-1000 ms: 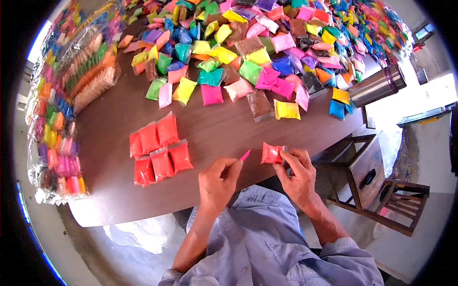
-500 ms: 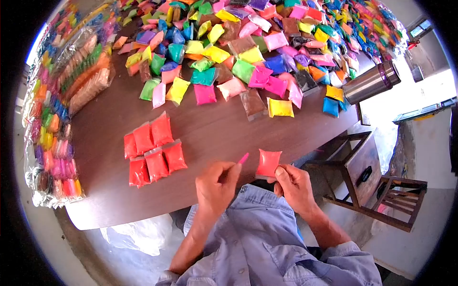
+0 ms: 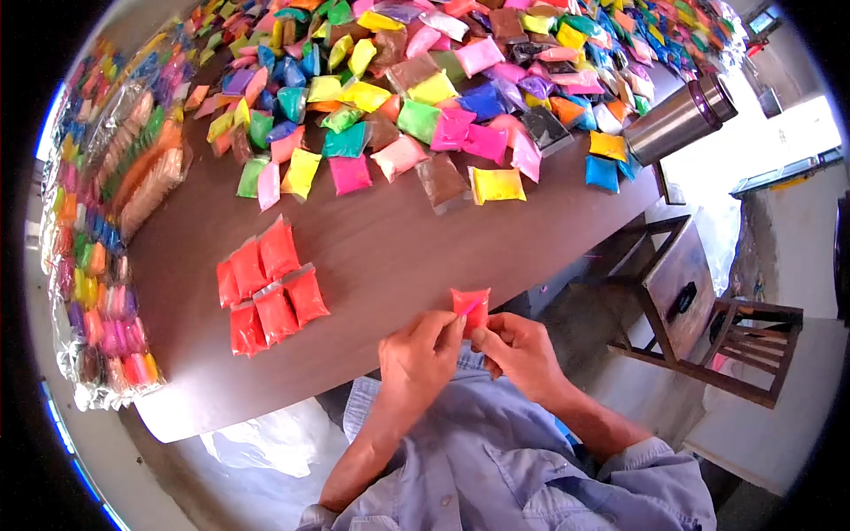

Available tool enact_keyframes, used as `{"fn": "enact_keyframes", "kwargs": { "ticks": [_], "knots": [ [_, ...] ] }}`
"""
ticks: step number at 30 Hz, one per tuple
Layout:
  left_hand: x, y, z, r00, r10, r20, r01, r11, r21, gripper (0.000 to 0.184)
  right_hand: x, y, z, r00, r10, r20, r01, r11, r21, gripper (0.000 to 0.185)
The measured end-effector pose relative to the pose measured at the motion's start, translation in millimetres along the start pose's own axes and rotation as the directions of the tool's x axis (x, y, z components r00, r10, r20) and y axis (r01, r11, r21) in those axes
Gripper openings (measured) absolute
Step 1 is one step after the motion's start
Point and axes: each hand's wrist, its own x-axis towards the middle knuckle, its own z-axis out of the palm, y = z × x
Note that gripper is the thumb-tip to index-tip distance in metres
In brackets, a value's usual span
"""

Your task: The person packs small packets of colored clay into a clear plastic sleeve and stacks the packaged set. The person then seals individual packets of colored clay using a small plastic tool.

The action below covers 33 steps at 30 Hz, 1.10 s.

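Six red packets (image 3: 275, 311) lie on one table (image 3: 381, 239) in two rows of three, and one more red packet (image 3: 479, 301) is in the right hand (image 3: 522, 352), making seven, with one pink stick (image 3: 469, 307) in the left hand (image 3: 418, 356). One steel flask (image 3: 673, 120) stands out beside one heap of coloured packets (image 3: 363, 93), too many and too overlapped to count. The bagged packets (image 3: 150, 190) at the left are likewise uncountable.
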Motion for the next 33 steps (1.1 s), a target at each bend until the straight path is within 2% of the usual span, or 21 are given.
{"fn": "enact_keyframes", "kwargs": {
  "ticks": [3,7,12,14,16,18,19,24,26,27,31,33],
  "knots": [
    [7,3,-3,1.0,-0.011,0.003,0.011,0.995,0.097,0.009,4,10,0,0.999,-0.035,0.015,0.035,0.999,-0.012,0.035],
    [20,-1,-4,0.999,-0.053,-0.004,0.053,0.985,0.164,0.01,1,4,1,0.999,-0.052,-0.016,0.052,0.998,-0.02,0.03],
    [29,9,-19,0.995,-0.104,0.009,0.102,0.99,0.098,0.01,8,11,-9,0.997,-0.068,0.025,0.069,0.997,-0.036,0.029],
    [23,15,-19,0.998,-0.025,0.062,0.022,0.998,0.052,0.01,12,15,-9,0.994,-0.104,0.038,0.105,0.994,-0.018,0.029],
    [16,22,-13,0.996,-0.034,0.081,0.03,0.998,0.058,0.009,12,14,-8,0.993,-0.114,0.04,0.114,0.993,0.003,0.028],
    [16,28,-9,0.991,0.047,0.126,-0.062,0.991,0.122,0.008,14,14,-8,0.991,-0.127,0.038,0.127,0.992,0.024,0.027],
    [18,28,-7,0.99,0.06,0.125,-0.081,0.981,0.175,0.008,16,17,-9,0.99,-0.136,0.033,0.136,0.991,0.0,0.026],
    [23,6,-6,0.999,0.023,0.043,-0.029,0.987,0.158,0.008,16,14,-11,0.985,-0.174,0.011,0.174,0.982,-0.07,0.024],
    [27,-1,-11,0.999,-0.019,0.029,0.01,0.962,0.274,0.009,17,17,-11,0.984,-0.176,0.019,0.177,0.983,-0.056,0.024],
    [30,0,-16,0.995,-0.091,0.043,0.079,0.971,0.228,0.01,17,18,-11,0.984,-0.177,0.02,0.178,0.983,-0.053,0.024],
    [32,13,-21,0.995,-0.083,0.052,0.075,0.987,0.145,0.011,19,26,-11,0.985,-0.175,0.01,0.175,0.982,-0.063,0.023],
    [27,23,-12,0.995,-0.078,0.07,0.077,0.997,0.011,0.012,20,26,-11,0.98,-0.197,0.005,0.197,0.976,-0.089,0.023]
  ]
}}
